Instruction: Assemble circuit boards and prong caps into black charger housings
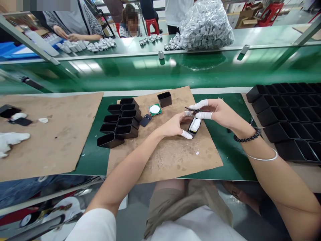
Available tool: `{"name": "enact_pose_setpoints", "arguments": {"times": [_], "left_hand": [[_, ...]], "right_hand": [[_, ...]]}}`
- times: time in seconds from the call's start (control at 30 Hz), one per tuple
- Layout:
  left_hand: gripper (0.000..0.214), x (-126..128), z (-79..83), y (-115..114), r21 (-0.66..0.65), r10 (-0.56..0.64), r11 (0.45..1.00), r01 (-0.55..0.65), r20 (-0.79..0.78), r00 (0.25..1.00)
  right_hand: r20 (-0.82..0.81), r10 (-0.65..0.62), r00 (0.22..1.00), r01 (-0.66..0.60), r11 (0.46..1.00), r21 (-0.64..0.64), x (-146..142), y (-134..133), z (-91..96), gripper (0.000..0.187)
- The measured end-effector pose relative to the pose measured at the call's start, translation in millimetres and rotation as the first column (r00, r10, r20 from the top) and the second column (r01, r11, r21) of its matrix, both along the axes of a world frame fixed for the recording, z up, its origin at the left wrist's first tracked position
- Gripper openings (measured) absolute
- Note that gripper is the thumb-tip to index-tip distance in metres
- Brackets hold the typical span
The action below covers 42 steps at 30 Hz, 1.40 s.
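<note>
My left hand [178, 125], fingertips covered in white finger cots, is closed around a small black case [191, 131]. White padded material [195, 124] fills the case's open side. Above its far end my right hand [212, 112], also in white finger cots, pinches a thin dark pointed tool [192, 109]; its exact kind is hard to make out. To the left lie a green circuit board [152, 112] with a white round part [154, 109] and a flat dark cover [145, 120]. An open black case [164, 99] stands behind them.
Brown cardboard [160, 160] covers the green table here. Several black cases [120, 122] stand grouped at left, and many more [283, 113] fill the right side. Beyond the green belt [120, 75], a clear bag of grey parts [207, 26] sits near other people.
</note>
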<state>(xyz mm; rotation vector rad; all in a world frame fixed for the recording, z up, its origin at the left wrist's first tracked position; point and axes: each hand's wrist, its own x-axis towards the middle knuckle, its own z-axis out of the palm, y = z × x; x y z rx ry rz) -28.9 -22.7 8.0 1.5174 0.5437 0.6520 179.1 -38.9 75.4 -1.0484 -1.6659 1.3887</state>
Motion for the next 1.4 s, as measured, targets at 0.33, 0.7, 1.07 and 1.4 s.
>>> {"name": "enact_pose_setpoints", "arguments": {"times": [0.33, 0.7, 1.07, 1.4], "left_hand": [[0.085, 7.2, 2.7, 5.3, -0.168, 0.421, 0.899, -0.404, 0.079, 0.904], [0.077, 4.6, 8.1, 1.0, 0.092, 0.456, 0.879, -0.468, 0.125, 0.881], [0.08, 1.8, 14.4, -4.1, 0.252, 0.501, 0.819, -0.515, 0.122, 0.857], [0.078, -2.0, 32.9, -15.6, 0.429, 0.512, 0.705, -0.564, 0.242, 0.824]], "right_hand": [[-0.123, -0.082, 0.989, 0.1, 0.983, 0.155, -14.2, 5.9, -28.2, 0.099], [-0.152, -0.115, 0.982, 0.132, 0.985, 0.108, -16.6, 1.9, -17.2, 0.051], [-0.136, -0.261, 0.956, 0.291, 0.906, 0.308, -10.0, -1.5, -14.1, 0.064], [-0.195, -0.187, 0.963, 0.249, 0.894, 0.372, -14.5, -6.7, -17.7, 0.057]]}}
